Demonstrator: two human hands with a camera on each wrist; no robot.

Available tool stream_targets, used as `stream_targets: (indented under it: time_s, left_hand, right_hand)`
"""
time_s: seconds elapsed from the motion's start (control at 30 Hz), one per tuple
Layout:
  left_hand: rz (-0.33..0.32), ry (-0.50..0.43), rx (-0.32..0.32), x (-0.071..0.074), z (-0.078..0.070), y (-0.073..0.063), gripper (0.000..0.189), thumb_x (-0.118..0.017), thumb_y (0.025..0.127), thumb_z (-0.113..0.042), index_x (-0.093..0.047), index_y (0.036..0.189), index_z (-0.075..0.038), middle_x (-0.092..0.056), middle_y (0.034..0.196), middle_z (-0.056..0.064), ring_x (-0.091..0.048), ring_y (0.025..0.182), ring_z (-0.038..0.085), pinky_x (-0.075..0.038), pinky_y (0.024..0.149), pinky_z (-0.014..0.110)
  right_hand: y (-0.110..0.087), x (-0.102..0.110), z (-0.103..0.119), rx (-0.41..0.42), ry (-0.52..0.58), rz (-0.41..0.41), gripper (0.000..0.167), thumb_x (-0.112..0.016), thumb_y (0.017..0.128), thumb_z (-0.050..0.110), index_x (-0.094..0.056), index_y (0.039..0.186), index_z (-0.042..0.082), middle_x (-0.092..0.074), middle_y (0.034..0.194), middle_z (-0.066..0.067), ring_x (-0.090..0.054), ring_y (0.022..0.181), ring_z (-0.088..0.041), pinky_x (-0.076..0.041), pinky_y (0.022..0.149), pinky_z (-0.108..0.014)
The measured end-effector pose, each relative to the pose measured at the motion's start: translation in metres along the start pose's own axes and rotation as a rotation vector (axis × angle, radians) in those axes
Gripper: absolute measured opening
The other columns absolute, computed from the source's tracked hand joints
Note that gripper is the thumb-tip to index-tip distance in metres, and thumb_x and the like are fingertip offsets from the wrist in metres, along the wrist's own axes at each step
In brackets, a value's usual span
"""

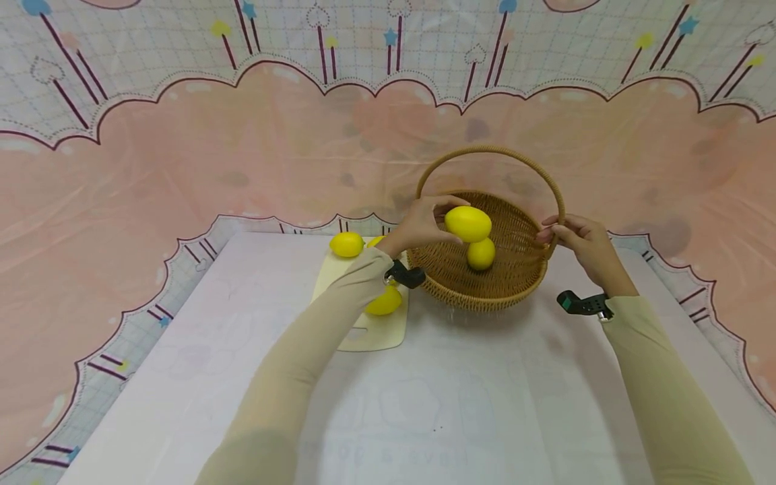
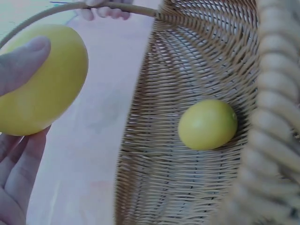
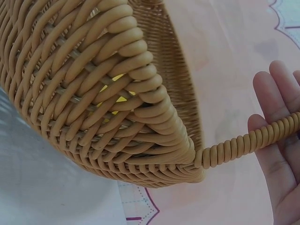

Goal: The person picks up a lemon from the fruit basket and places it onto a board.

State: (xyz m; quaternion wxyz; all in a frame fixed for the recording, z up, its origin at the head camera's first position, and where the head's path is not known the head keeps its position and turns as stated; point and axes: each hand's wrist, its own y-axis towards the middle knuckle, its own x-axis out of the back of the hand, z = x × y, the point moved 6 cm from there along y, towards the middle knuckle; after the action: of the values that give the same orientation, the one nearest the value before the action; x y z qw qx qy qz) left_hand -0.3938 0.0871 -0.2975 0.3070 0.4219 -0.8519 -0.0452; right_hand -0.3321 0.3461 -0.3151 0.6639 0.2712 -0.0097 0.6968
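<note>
Thumb and fingers of my left hand (image 1: 418,225) grip a yellow lemon (image 1: 468,223) in front of the opening of a wicker basket (image 1: 515,252). In the left wrist view the thumb presses one side of that lemon and the fingers lie beneath it. Another lemon (image 2: 207,124) rests inside the basket against the weave. The basket tilts with its opening toward the head camera. At its right side my right hand (image 1: 582,246) holds the lower end of the arched handle (image 1: 491,149). The right wrist view shows the fingers behind the wrapped handle (image 3: 234,147).
Left of the basket, a pale cutting board (image 1: 376,341) lies on the white table (image 1: 473,404). Lemons sit on it, one at the far left corner (image 1: 347,244) and one nearer (image 1: 383,302); the left arm partly covers another (image 1: 374,241). A patterned cloth (image 1: 303,162) hangs behind.
</note>
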Motion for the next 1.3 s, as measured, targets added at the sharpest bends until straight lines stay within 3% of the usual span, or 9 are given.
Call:
stream_targets:
  time_s: [0.3,0.47,0.7,0.87,1.3]
  left_hand:
    - [-0.049,-0.014,-0.016,0.022,-0.003,-0.029,0.062,-0.080,0.071,-0.004,-0.056,0.128,-0.004,-0.057,0.129,0.013,-0.060,0.113,0.024,-0.054,0.091,0.031]
    - [-0.083,0.020,0.022,0.035,0.001,-0.049,0.062,-0.081,0.071,-0.008,-0.057,0.128,-0.008,-0.056,0.131,0.010,-0.058,0.116,0.023,-0.050,0.097,0.029]
    - [-0.107,0.043,0.041,0.054,0.010,-0.075,0.063,-0.081,0.069,-0.005,-0.057,0.127,-0.005,-0.058,0.129,0.011,-0.058,0.116,0.025,-0.050,0.098,0.031]
    - [-0.121,0.060,0.027,0.070,0.015,-0.090,0.062,-0.083,0.068,-0.005,-0.058,0.125,-0.003,-0.059,0.126,0.014,-0.059,0.114,0.026,-0.050,0.098,0.030]
    - [-0.177,0.116,0.146,0.101,0.047,-0.128,0.063,-0.082,0.070,-0.006,-0.056,0.127,-0.004,-0.057,0.130,0.014,-0.059,0.115,0.029,-0.050,0.097,0.035]
  right_hand:
    - [0.001,0.000,0.001,0.005,0.007,-0.001,0.021,-0.051,0.097,0.020,-0.064,0.107,0.007,-0.070,0.084,0.015,-0.065,0.084,0.000,-0.052,0.079,-0.010]
    - [0.001,-0.001,0.002,0.006,0.011,0.001,0.020,-0.051,0.097,0.019,-0.064,0.107,0.007,-0.070,0.084,0.014,-0.065,0.084,0.000,-0.052,0.079,-0.010]
    - [0.002,-0.001,0.002,-0.007,-0.032,-0.005,0.031,-0.050,0.097,0.020,-0.058,0.113,-0.005,-0.069,0.084,0.016,-0.065,0.085,0.002,-0.051,0.080,-0.009]
    - [0.001,0.000,0.001,0.000,-0.020,-0.003,0.031,-0.050,0.097,0.020,-0.059,0.112,-0.006,-0.069,0.084,0.016,-0.065,0.086,0.002,-0.051,0.080,-0.009]
    - [0.001,-0.001,0.002,0.018,0.004,0.004,0.025,-0.051,0.097,0.019,-0.062,0.110,0.000,-0.070,0.084,0.015,-0.065,0.085,0.001,-0.051,0.080,-0.009]
